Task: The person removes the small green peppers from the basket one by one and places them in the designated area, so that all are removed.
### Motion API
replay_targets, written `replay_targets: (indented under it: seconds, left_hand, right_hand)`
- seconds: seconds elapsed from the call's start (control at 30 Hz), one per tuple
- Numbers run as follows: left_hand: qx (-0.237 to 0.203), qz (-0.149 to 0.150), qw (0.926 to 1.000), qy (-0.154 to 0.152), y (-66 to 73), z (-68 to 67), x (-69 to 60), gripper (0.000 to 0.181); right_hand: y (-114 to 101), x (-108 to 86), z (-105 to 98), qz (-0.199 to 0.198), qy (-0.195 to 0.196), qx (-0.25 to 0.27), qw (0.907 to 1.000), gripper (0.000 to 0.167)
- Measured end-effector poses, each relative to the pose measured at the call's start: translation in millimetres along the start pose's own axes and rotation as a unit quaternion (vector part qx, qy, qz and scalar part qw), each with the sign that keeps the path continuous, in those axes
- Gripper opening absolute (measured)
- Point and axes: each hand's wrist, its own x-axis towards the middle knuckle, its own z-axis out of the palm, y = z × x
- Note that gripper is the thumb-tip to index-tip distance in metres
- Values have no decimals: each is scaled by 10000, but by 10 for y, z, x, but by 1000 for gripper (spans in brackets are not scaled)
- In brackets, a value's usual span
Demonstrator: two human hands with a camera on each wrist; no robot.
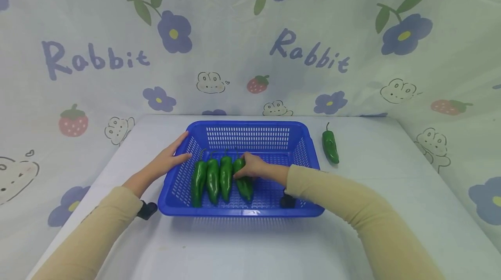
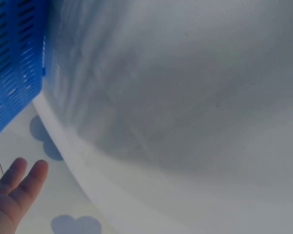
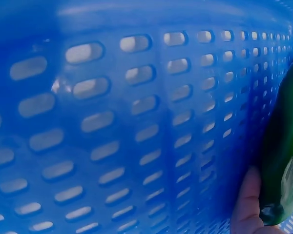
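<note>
While clamped in the right grip [image 1: 254, 166], a glossy green pepper [image 1: 245, 189], left grip [image 1: 165, 161] apart.

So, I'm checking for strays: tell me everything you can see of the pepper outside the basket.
The pepper is long, glossy and dark green, with a thin stem at the far end, tip toward us. It lies on the white table, right of the blue basket and apart from it. Only the table touches it.
</note>
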Motion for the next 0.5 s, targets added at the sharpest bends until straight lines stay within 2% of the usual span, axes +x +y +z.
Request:
replay_targets:
  seconds: [0.5]
  left_hand:
    - [-17,10,10000,20,-39,0,5,75]
  right_hand:
    - [-57,13,-115,-50,28,210,9998,60]
